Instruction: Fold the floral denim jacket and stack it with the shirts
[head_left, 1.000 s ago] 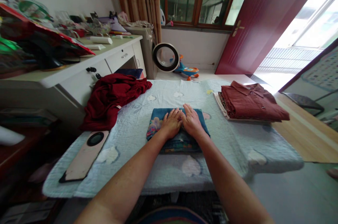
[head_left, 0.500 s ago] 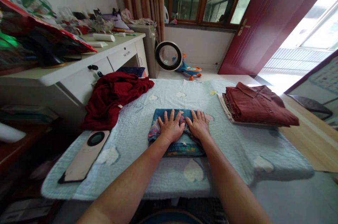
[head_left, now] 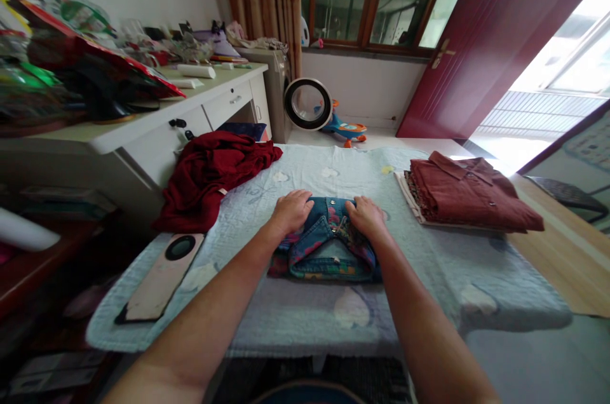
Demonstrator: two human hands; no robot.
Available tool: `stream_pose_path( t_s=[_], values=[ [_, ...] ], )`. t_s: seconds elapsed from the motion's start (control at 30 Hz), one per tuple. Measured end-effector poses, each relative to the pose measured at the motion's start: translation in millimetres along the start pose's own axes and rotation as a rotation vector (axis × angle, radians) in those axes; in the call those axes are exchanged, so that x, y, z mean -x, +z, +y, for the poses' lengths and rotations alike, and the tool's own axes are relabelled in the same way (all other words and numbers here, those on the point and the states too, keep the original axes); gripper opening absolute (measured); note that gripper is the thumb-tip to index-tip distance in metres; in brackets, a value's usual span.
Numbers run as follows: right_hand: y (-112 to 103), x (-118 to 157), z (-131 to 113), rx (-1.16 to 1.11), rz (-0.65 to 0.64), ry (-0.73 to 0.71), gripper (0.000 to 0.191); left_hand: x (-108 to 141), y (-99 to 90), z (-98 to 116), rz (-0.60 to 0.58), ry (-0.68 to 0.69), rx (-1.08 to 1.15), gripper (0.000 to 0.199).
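A folded blue denim shirt (head_left: 328, 242) with colourful floral patches lies in front of me, its collar opening towards me and its buttons along the middle. My left hand (head_left: 293, 210) is closed on the far left corner, fingers curled over the edge. At the far right corner, my right hand (head_left: 366, 215) grips the same shirt in the same way. The fingertips of both hands are partly hidden behind the fold. Beneath the shirt is a pale blue quilted cloth (head_left: 267, 321) covering the table.
A crumpled dark red garment (head_left: 204, 181) lies at the left, with a phone (head_left: 162, 277) nearer me. Folded clothes topped by a rust-brown shirt (head_left: 467, 194) are stacked at the right. A cluttered desk (head_left: 200, 99) borders the left side.
Both hands have gone from lying flat with spread fingers on the shirt to gripping its far corners. The view has shifted slightly.
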State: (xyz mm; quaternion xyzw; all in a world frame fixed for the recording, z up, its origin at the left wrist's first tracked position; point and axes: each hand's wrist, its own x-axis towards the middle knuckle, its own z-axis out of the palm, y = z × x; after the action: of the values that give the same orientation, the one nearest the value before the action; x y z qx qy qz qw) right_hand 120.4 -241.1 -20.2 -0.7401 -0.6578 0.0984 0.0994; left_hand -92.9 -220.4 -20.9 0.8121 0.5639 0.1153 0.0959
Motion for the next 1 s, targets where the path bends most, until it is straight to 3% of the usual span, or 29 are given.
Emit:
stream_pose_path(
  t_s=[0.1,0.3,0.57,1.0],
  values=[
    [5,1,-22,-0.046,0.102,-0.128,0.051,-1,15.8,-6,0.057,-0.012,-0.060,0.046],
    [38,16,-42,-0.068,0.027,-0.218,0.055,7,47.4,-5,0.041,-0.032,-0.085,0.050],
    [41,17,-39,-0.048,0.036,-0.143,0.057,8,46.9,-4,0.052,-0.116,-0.078,0.054],
    [41,15,-34,-0.058,-0.013,0.076,0.075,10,46.7,-5,0.065,-0.117,-0.075,0.057]
  ],
)
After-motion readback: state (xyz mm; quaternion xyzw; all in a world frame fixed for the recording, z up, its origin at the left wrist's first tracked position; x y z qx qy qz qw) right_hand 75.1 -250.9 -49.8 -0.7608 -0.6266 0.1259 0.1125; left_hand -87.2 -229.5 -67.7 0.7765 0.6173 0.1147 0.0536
